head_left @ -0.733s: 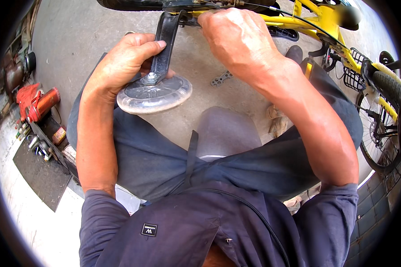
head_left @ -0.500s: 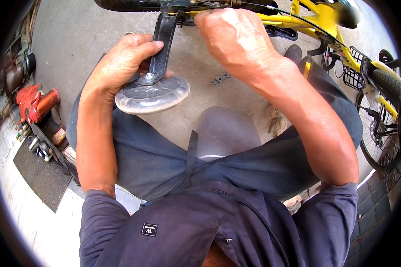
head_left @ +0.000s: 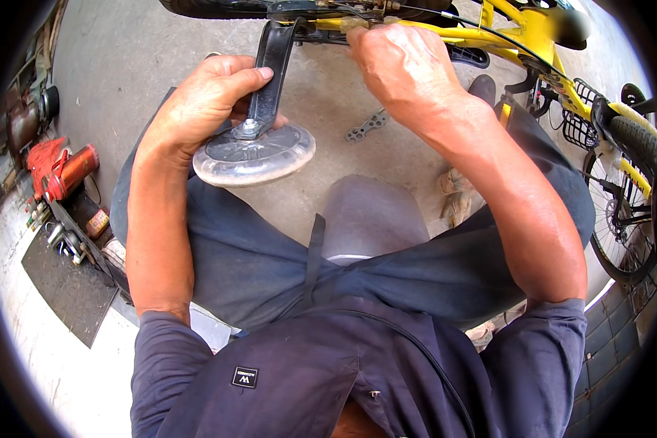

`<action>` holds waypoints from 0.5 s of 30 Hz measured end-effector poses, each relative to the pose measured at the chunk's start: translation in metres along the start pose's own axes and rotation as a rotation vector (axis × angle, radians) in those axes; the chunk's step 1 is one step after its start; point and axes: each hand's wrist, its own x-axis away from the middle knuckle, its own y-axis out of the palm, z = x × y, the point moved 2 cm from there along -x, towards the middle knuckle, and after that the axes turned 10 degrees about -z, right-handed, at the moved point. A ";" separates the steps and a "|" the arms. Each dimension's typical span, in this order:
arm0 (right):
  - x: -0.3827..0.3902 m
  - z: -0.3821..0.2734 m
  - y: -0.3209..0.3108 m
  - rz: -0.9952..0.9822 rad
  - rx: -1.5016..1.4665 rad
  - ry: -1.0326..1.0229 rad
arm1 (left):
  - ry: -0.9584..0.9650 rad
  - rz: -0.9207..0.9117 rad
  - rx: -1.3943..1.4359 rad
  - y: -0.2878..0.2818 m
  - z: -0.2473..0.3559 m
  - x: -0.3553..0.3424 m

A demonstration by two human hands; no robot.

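Observation:
My left hand (head_left: 215, 91) grips the black bracket of a training wheel (head_left: 254, 157), thumb on its front face and fingers behind. The wheel has a clear rim and lies nearly flat below the bracket, held on by a bolt. The bracket's upper end meets the yellow bicycle frame (head_left: 452, 35) beside its rear tire (head_left: 212, 6). To the right, my right hand (head_left: 405, 69) is closed against the frame, back of the hand up. Its fingertips are mostly hidden, and I cannot make out what they hold.
A flat metal multi-hole wrench (head_left: 366, 126) lies on the concrete between my feet. At left are an orange-red cylinder (head_left: 77, 171), a red cloth (head_left: 45, 157) and a tool box (head_left: 87, 252). Another bicycle's wheel (head_left: 620, 219) stands at right.
My right hand has shifted a little to the right along the frame. The training wheel and bracket have moved slightly right, still in my left hand.

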 end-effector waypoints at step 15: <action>-0.017 0.024 0.048 -0.291 -0.013 0.171 | -0.005 0.006 -0.029 -0.001 0.001 0.001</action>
